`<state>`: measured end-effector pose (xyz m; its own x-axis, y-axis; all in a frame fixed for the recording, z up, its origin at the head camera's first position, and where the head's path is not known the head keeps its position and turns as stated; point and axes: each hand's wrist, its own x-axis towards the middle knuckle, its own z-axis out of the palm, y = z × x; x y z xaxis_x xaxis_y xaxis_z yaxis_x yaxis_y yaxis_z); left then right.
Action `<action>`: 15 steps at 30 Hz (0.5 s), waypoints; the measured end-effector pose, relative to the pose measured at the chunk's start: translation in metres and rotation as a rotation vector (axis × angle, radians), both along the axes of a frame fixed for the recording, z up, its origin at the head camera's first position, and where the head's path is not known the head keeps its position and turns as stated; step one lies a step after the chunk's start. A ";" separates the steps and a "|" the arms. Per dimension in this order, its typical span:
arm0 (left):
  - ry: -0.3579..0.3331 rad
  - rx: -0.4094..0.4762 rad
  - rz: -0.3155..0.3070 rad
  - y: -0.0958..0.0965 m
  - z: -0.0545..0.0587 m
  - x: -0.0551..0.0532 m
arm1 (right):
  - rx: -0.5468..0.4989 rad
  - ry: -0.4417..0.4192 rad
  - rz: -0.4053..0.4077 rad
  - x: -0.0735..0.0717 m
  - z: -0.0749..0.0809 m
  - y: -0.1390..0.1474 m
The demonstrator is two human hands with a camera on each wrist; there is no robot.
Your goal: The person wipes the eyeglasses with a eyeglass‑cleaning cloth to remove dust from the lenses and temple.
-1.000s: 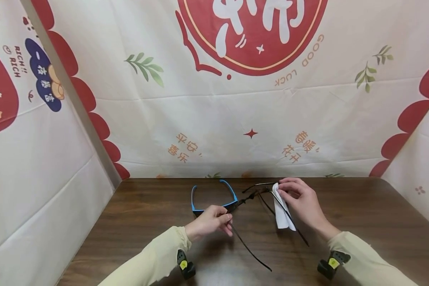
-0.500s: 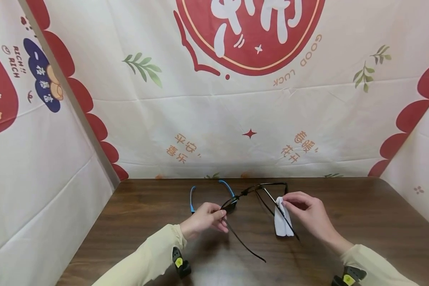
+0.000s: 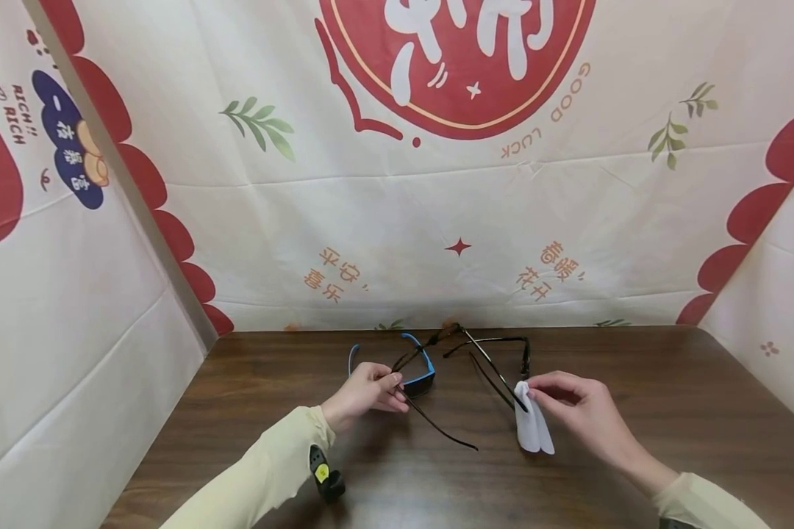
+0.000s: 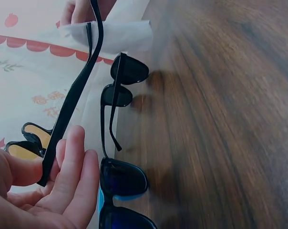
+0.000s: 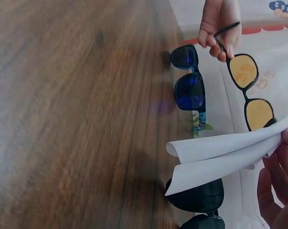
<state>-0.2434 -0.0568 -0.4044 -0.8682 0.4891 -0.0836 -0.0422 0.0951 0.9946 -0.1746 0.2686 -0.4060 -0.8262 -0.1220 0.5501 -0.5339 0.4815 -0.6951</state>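
My left hand (image 3: 369,393) pinches a pair of black-framed glasses with yellow lenses (image 5: 244,71) at one corner, where the near temple joins the frame. Both temples are unfolded and point toward me, the frame raised above the table. A white cloth (image 3: 534,426) is pinched between the thumb and fingers of my right hand (image 3: 585,411). It hangs folded at the tip of the right temple (image 3: 492,369), hiding the tip's end in the right wrist view. Beneath the glasses, blue-armed sunglasses with dark blue lenses (image 5: 189,90) rest on the table.
Black sunglasses (image 4: 129,70) lie on the brown wooden table (image 3: 251,441) behind the cloth, their arms partly crossed by the raised glasses in the head view. A printed white fabric backdrop (image 3: 384,213) stands along the table's back edge, with side panels left and right.
My right hand has drawn the cloth toward me along the right temple to its tip. My left hand has shifted slightly left and up, and the glasses' frame has tilted more steeply.
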 end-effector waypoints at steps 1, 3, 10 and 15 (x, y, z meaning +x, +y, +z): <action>0.002 -0.002 0.004 -0.001 0.000 0.000 | -0.002 -0.002 0.006 0.002 0.000 0.000; 0.004 -0.007 0.008 -0.003 0.001 -0.001 | -0.008 0.000 0.018 0.004 0.001 -0.001; 0.006 -0.007 0.003 -0.006 0.002 0.000 | -0.026 0.008 0.000 0.007 0.003 -0.001; -0.001 0.000 0.017 -0.007 0.001 0.001 | -0.015 -0.009 -0.036 0.010 0.004 0.000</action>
